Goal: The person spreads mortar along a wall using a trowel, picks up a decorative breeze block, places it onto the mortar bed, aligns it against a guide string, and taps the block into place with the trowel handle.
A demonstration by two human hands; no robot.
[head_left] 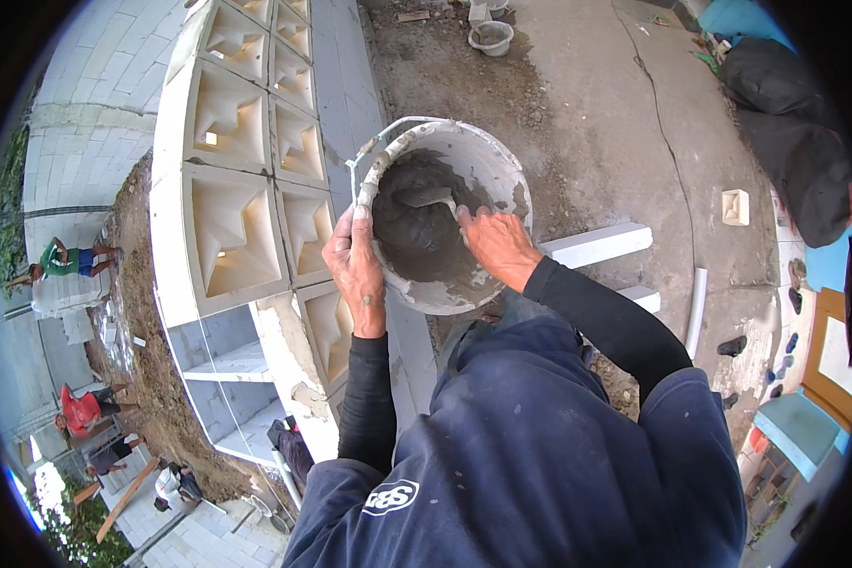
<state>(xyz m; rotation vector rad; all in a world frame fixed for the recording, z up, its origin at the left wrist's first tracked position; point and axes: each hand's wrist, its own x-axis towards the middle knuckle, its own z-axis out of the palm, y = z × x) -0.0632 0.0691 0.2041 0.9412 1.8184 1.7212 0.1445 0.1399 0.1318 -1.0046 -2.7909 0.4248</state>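
Observation:
A white bucket (511,166) spattered with cement stands in front of me, wet grey mortar (409,222) covering its bottom. My left hand (357,251) is closed on the bucket's near-left rim, thumb up along the edge. Inside the bucket, my right hand (495,243) grips the handle of a trowel (426,196), whose blade lies in the mortar. The bucket's wire handle (367,147) hangs over its left side. Close by my left hand is a wall of cream breeze blocks (237,232) with star-shaped hollows.
White light-weight blocks (596,246) lie on the ground to the right, near a white pipe (697,312). A black cable (667,133) crosses the concrete floor. A smaller bucket (491,38) stands farther ahead. Several people, one in a green shirt (60,257), are beyond the wall at left.

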